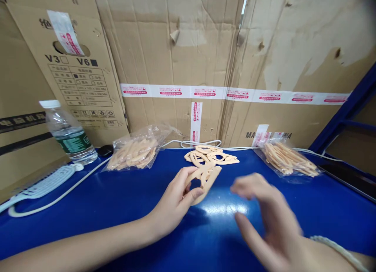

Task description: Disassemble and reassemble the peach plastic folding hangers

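My left hand (179, 193) is closed on a beige folding hanger (210, 180), folded up and held above the blue table, thumb on the near side. To the right, my right hand (270, 217) is smeared by motion. Its thumb and fingers stand apart with nothing between them, and it does not touch the hanger. Just beyond the held piece lies a loose pile of similar beige hangers (225, 158) on the table. The held hanger overlaps the near edge of that pile in the view.
Clear bags of beige pieces lie at the back left (133, 152) and back right (289, 158). A water bottle (70, 136), a pale blue hairbrush (44, 184) and a white cable (58, 201) are at left. A dark flat device (349, 182) lies right. Cardboard (176, 56) walls the back.
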### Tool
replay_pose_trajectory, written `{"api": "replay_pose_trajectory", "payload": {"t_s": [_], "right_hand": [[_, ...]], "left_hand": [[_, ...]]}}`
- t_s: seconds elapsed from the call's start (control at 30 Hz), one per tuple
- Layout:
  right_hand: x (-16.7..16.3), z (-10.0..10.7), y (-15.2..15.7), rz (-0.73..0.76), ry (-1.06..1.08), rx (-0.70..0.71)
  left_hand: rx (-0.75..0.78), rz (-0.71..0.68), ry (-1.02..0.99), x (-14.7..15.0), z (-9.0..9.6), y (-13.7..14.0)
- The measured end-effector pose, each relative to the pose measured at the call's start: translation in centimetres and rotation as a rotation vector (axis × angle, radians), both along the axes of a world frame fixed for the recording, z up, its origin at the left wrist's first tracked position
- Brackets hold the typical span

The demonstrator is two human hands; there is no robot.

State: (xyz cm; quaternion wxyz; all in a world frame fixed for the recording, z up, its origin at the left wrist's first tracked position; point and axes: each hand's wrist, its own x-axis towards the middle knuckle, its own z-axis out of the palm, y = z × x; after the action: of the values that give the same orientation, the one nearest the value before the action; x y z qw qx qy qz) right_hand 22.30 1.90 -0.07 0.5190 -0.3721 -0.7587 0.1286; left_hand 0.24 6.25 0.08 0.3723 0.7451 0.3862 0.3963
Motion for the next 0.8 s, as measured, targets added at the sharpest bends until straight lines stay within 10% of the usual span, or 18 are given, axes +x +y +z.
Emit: {"api": "replay_pose_trajectory", "payload": {"t_s": [0.13, 0.3, 0.57, 0.8], "right_hand": [[-1.1, -0.7, 3.1, 0.230, 0.310, -0.673], [-0.8, -0.8, 3.5, 0.540, 0.452, -0.997], [-0.8, -0.7, 0.4, 0.280, -0.372, -0.395], [0.6, -1.0, 3.2, 0.140, -0.210, -0.619]], "left_hand": [[0.004, -0.026, 0.002, 0.4, 0.1, -0.9], [-0.072, 0.060, 0.011, 0.4, -0.8, -1.0], [-0.105, 0.198, -0.163, 0.2, -0.8, -0.4], [-0.110, 0.231, -0.264, -0.2, -1.0, 0.9]]}}
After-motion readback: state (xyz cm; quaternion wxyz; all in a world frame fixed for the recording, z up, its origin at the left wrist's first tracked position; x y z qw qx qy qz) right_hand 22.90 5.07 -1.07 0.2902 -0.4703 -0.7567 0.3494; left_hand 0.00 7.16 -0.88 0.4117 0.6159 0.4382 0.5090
